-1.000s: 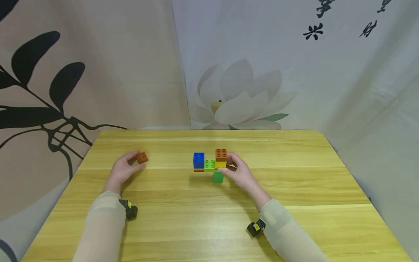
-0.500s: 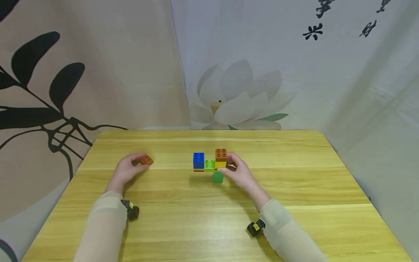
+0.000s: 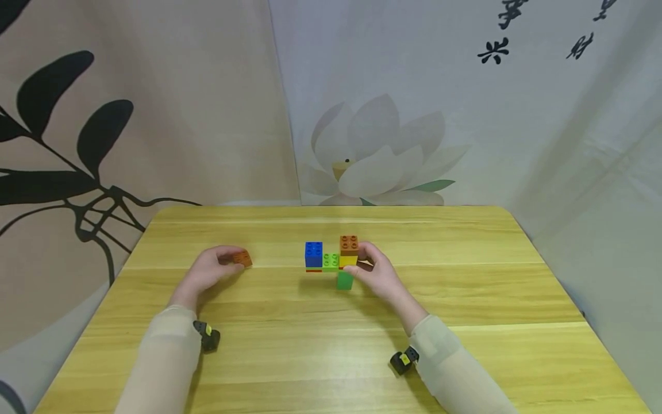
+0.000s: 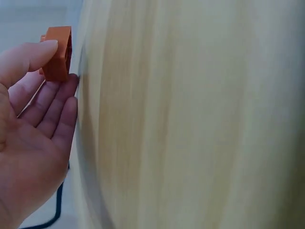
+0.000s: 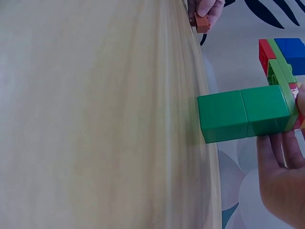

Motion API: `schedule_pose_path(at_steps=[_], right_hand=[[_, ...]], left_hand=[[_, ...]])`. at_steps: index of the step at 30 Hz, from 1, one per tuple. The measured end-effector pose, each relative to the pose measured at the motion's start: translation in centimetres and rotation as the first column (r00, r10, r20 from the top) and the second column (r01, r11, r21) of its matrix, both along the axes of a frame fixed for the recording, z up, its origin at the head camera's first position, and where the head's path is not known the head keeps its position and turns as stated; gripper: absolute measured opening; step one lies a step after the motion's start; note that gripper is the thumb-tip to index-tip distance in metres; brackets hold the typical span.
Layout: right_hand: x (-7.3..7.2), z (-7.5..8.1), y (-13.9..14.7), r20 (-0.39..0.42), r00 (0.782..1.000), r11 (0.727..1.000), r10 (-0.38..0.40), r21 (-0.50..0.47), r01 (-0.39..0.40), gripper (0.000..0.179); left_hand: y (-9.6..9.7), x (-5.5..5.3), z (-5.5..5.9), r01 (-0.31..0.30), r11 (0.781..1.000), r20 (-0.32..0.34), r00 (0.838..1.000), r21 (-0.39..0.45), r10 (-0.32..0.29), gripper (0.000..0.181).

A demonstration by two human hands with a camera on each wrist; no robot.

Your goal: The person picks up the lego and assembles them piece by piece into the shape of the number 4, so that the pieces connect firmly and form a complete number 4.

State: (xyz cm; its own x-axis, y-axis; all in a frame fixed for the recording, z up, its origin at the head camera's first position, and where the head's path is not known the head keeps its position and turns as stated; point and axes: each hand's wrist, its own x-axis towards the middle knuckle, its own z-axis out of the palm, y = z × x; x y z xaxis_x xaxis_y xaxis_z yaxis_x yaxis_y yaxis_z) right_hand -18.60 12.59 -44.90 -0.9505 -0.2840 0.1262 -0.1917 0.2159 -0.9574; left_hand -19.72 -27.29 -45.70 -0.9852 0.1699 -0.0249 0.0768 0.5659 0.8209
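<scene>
My left hand (image 3: 209, 269) pinches an orange toy brick (image 3: 243, 259) between thumb and fingers above the left part of the table; the left wrist view shows that brick (image 4: 58, 55) from the side, its thumb-side face covered. At the middle, my right hand (image 3: 378, 271) grips a built-up block assembly by its right end. In it I see a blue brick (image 3: 313, 254), a light green piece (image 3: 330, 262), a yellow brick (image 3: 349, 261) under an orange one (image 3: 349, 245), and green bricks (image 5: 243, 114) below. A red piece (image 5: 266, 56) shows under the blue brick.
The wooden table (image 3: 320, 345) spreads under both hands. Behind its far edge hangs a printed cloth backdrop (image 3: 233, 115). Small black cameras (image 3: 404, 361) sit on both wrists.
My left hand has moved right, toward the assembly, carrying the orange brick and turning it slightly. My right hand and the assembly stay in place.
</scene>
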Motion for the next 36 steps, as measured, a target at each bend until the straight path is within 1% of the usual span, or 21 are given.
schedule_pose_path(at_steps=[5,8,10,14,18,20,27,30,32,34,36], right_hand=[[0.1,0.0,0.1,0.004,1.000,1.000,-0.007,0.002,0.007,0.042],[0.1,0.0,0.1,-0.004,1.000,1.000,-0.007,0.000,0.007,0.043],[0.1,0.0,0.0,-0.013,1.000,1.000,-0.004,0.003,0.004,0.043],[0.1,0.0,0.1,-0.017,1.000,1.000,-0.003,0.004,0.003,0.042],[0.1,0.0,0.1,-0.015,1.000,1.000,-0.003,0.005,0.003,0.042],[0.1,0.0,0.1,-0.017,1.000,1.000,-0.004,0.007,0.004,0.041],[0.0,-0.1,0.0,-0.016,1.000,1.000,-0.003,0.003,0.003,0.042],[0.1,0.0,0.0,-0.012,1.000,1.000,-0.006,0.003,0.006,0.042],[0.1,0.1,0.0,-0.009,1.000,1.000,-0.008,0.004,0.008,0.041],[0.1,0.1,0.0,-0.010,1.000,1.000,-0.008,0.004,0.008,0.041],[0.1,0.1,-0.1,-0.013,1.000,1.000,-0.004,0.003,0.004,0.041]], left_hand=[[1.2,0.1,0.3,0.033,0.999,-0.022,0.999,0.019,-0.032,0.047],[2.1,0.2,0.5,0.056,0.997,-0.038,0.998,0.055,-0.054,0.046],[2.7,0.2,0.7,0.071,0.995,-0.060,0.996,0.066,-0.067,0.045],[4.2,0.3,1.4,0.099,0.992,-0.090,0.992,0.081,-0.092,0.044],[5.8,0.6,2.5,0.121,0.989,-0.100,0.989,0.085,-0.113,0.044],[6.6,0.8,3.1,0.133,0.986,-0.106,0.987,0.099,-0.122,0.044],[9.2,1.3,5.5,0.183,0.972,-0.165,0.974,0.150,-0.158,0.041],[10.3,1.5,6.6,0.208,0.963,-0.203,0.964,0.172,-0.172,0.040],[10.9,1.6,7.2,0.218,0.961,-0.231,0.957,0.170,-0.176,0.040],[11.5,1.7,7.7,0.230,0.960,-0.265,0.947,0.157,-0.183,0.040],[12.0,1.8,8.0,0.235,0.964,-0.295,0.936,0.124,-0.190,0.039]])
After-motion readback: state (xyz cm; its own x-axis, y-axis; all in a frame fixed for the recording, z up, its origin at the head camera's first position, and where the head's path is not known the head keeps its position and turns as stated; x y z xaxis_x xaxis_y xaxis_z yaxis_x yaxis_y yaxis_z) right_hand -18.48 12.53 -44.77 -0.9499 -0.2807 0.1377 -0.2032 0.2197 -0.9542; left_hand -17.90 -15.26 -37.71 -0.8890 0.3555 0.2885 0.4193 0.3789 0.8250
